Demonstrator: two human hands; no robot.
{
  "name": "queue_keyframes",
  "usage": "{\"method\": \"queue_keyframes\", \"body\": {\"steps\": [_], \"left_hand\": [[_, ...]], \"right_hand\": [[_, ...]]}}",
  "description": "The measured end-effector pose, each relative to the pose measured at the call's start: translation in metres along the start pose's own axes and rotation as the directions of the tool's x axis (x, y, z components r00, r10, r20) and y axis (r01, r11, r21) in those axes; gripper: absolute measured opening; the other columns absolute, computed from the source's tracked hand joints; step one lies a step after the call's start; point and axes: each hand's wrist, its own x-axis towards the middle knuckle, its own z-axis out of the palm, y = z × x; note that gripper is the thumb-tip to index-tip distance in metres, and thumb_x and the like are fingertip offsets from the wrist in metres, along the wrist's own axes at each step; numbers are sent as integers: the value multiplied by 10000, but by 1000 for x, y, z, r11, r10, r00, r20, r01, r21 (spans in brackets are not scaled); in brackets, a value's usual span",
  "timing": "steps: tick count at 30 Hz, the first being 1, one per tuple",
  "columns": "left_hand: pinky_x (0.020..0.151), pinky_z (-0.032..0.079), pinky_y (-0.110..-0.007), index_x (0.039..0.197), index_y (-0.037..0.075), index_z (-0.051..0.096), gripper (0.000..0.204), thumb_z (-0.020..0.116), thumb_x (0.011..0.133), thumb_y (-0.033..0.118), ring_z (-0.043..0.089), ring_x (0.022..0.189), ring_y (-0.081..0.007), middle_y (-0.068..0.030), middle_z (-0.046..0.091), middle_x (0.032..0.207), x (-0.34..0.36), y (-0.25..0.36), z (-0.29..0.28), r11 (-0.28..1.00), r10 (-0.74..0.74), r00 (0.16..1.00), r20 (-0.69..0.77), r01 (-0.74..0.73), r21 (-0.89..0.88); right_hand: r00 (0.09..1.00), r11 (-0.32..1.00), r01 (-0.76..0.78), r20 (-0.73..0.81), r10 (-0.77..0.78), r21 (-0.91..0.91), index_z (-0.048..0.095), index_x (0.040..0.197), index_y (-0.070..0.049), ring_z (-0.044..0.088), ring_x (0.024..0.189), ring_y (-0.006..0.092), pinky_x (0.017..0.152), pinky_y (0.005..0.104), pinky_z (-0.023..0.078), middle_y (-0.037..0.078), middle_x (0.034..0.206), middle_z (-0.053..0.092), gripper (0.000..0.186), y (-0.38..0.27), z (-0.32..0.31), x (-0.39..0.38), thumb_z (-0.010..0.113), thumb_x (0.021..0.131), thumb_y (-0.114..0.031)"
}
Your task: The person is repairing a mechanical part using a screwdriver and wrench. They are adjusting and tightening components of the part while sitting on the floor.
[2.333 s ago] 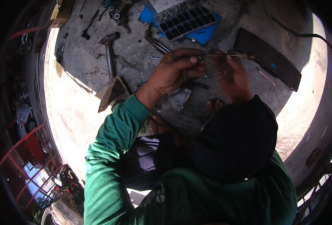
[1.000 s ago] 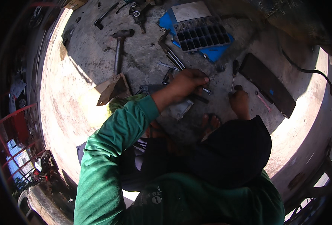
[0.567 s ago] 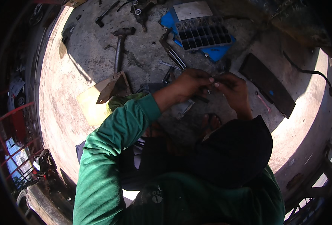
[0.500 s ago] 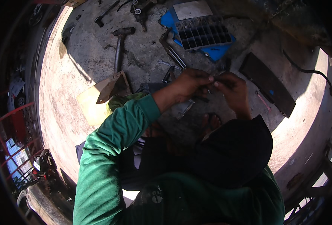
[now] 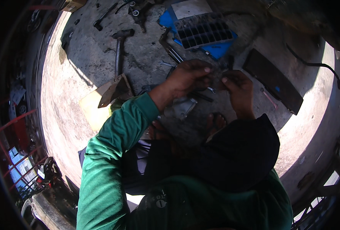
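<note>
Both hands are raised over the middle of the floor, a short gap between them. My left hand (image 5: 189, 78) is closed, thumb against the curled fingers. My right hand (image 5: 238, 87) is closed too, in a pinch facing the left. Whatever they pinch is too small and dark to make out. Beneath them lie a grey metal casting (image 5: 185, 107) and a wrench (image 5: 213, 90), partly hidden. Just beyond, a clear compartment box (image 5: 205, 33) with dark cells rests on a blue case (image 5: 220, 50).
A hammer (image 5: 119, 53) lies far left, with a dark ratchet-like tool (image 5: 104, 18) beyond it. A bent metal plate (image 5: 115, 91) sits on a yellowish sheet (image 5: 93, 109). At right are a long dark box (image 5: 273, 80), a pinkish wrench (image 5: 269, 99) and a black cable (image 5: 312, 63).
My hands have drawn apart from where they met. The left hand has shifted a little left and away from me. More of the casting and wrench below shows now.
</note>
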Motion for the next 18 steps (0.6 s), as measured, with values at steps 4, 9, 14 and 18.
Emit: {"method": "queue_keyframes", "body": {"steps": [4, 9, 14, 18], "left_hand": [[800, 602, -384, 1202, -24, 608, 311, 714, 959, 137, 683, 863, -202, -126, 678, 1045, 1, -2, -3, 999, 9, 1000, 6, -9, 53], [864, 607, -408, 1226, -64, 606, 324, 689, 970, 117, 704, 931, -246, -159, 686, 1068, 0, -2, 0, 996, -19, 1000, 16, 17, 82], [901, 602, -404, 1262, -88, 603, 333, 646, 983, 89, 713, 1007, -299, -199, 691, 1110, 0, -1, 2, 999, -30, 999, 35, 29, 13], [942, 595, -423, 1280, -101, 588, 343, 620, 992, 81, 702, 1049, -320, -214, 687, 1141, 2, -2, -1, 999, -38, 995, 88, 42, -34]], "right_hand": [[997, 997, -75, 5, 75, 24, 649, 1090, 81, 731, 825, 235, 771, 329, 603, 161, 906, 729, 188, -6, 4, -2, 666, 911, 28], [998, 997, -65, 21, 64, 51, 660, 1113, 87, 730, 865, 238, 806, 341, 610, 173, 963, 729, 202, -8, 4, -3, 658, 917, 37], [998, 998, -38, 42, 35, 56, 660, 1115, 87, 731, 868, 236, 805, 344, 612, 170, 966, 730, 204, -6, 2, -2, 666, 919, 32], [999, 997, -31, 44, 28, 65, 660, 1106, 87, 731, 873, 239, 802, 349, 614, 172, 975, 731, 196, -5, 2, -2, 671, 921, 26]]}}
